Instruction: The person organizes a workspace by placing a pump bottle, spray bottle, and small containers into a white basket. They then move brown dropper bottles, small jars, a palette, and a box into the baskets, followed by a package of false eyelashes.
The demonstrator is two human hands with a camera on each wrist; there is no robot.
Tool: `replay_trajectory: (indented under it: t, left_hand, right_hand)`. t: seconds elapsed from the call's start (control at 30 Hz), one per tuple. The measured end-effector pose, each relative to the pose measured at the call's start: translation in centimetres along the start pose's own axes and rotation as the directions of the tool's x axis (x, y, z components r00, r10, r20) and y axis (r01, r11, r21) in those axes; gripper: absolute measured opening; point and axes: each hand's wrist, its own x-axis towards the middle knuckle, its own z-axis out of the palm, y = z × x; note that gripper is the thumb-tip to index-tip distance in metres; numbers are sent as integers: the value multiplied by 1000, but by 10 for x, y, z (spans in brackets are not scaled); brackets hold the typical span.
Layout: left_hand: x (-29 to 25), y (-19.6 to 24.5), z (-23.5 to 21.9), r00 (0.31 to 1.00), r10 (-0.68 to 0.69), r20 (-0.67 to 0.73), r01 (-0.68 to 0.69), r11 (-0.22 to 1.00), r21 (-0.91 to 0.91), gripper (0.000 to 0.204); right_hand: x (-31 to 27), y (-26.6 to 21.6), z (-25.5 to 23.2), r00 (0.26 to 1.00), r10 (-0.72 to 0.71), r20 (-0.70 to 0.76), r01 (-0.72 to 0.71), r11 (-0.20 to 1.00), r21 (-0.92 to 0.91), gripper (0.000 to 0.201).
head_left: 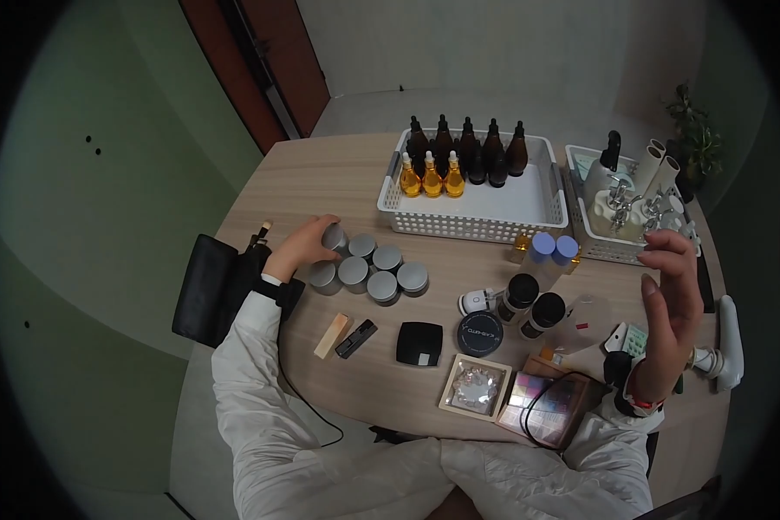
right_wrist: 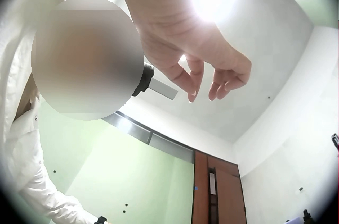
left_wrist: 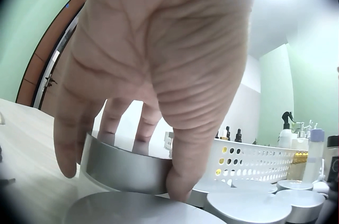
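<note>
Pouch [head_left: 201, 290] at far left; left hand [head_left: 299, 245] grasps one jar [head_left: 334, 235] at the rear left of the group, thumb and fingers on opposite sides; can't tell if it's lifted; six other jars [head_left: 384, 286] sit close by, front and right. Basket [head_left: 477, 228] stands behind them to the right, bottles [head_left: 492, 149] along its rear and left, space front right; right hand [head_left: 674, 290] raised at far right, fingers loosely bent, nothing held. Step looks like picking up a jar; next move likely calls for a level lift, clear of its neighbours.
</note>
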Motion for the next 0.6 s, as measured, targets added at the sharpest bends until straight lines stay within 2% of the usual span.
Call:
replay_trajectory:
  t: [0.2,0.3,0.4,0.6]
  left_hand:
    - [5,-6,1,999,-19,31,20,1000,-7,72]
    - [6,-11,4,1000,14,3,-14,1000,-12,72]
    - [5,-11,5,1000,-15,-4,15,1000,-6,71]
    - [-6,6,-13,991,-41,-130,43,999,7,68]
  right_hand:
    - [0,-1,-2,1000,11,-10,-11,1000,7,23]
    - [0,0,-3,1000,-1,4,1,1000,22,23]
    - [0,-1,-3,1000,5,2,-5,1000,30,23]
    - [0,-2,-4,1000,4,-18,-3,1000,26,24]
